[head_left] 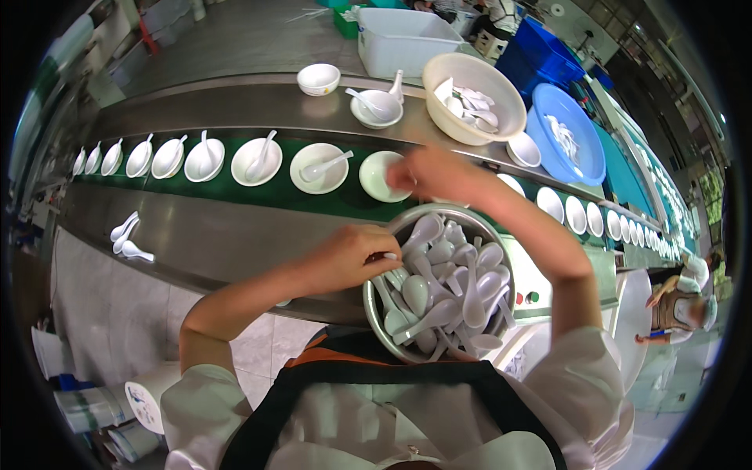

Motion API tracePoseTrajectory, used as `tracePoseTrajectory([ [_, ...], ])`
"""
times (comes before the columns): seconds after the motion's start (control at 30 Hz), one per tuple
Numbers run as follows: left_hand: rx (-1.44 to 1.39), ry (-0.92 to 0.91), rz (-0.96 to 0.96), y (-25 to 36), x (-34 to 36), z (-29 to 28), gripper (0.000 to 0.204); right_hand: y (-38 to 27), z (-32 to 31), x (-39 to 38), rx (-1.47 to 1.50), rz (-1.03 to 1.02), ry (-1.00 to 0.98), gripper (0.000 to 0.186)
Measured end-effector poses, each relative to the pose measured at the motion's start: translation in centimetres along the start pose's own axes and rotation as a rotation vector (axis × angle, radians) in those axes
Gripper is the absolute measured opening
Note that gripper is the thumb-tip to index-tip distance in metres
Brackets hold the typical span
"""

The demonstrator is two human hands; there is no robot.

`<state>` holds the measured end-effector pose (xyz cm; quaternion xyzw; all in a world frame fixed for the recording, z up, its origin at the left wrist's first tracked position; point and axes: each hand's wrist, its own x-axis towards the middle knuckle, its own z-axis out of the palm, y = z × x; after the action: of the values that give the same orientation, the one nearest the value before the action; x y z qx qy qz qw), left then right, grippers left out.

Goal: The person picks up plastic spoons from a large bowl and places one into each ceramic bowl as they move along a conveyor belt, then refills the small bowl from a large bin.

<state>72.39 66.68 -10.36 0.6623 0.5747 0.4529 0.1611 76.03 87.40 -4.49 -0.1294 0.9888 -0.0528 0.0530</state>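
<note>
A round steel basin heaped with white soup spoons stands right in front of me. At its left rim, my left hand is closed on a white spoon, of which a small end shows between the fingers. My right hand reaches over a white bowl on the green conveyor belt. Motion smears its fingers, so what it holds, if anything, is unclear. To the left along the belt, another bowl has a spoon lying in it, and several more such bowls follow.
Behind the belt, a steel ledge bears a bowl, a bowl with a spoon, a cream basin and a blue basin. Loose spoons lie at left. More bowls line the belt at right; a person stands beyond.
</note>
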Motion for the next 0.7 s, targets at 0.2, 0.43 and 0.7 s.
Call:
tracePoseTrajectory([
  [0.2, 0.023, 0.237, -0.148, 1.6, 4.4, -3.5, 0.011, -3.1, 6.2, -7.6, -0.456, -0.155, -0.096, 0.019],
  [0.43, 0.401, 0.422, -0.370, -13.0, 6.4, -8.5, 0.020, -0.8, -2.8, -4.6, 0.058, 0.121, -0.087, 0.022],
  [0.7, 0.607, 0.492, -0.581, -16.3, 5.4, -7.3, 0.044, 9.0, 8.0, 4.1, 0.777, 0.493, 0.052, 0.023],
])
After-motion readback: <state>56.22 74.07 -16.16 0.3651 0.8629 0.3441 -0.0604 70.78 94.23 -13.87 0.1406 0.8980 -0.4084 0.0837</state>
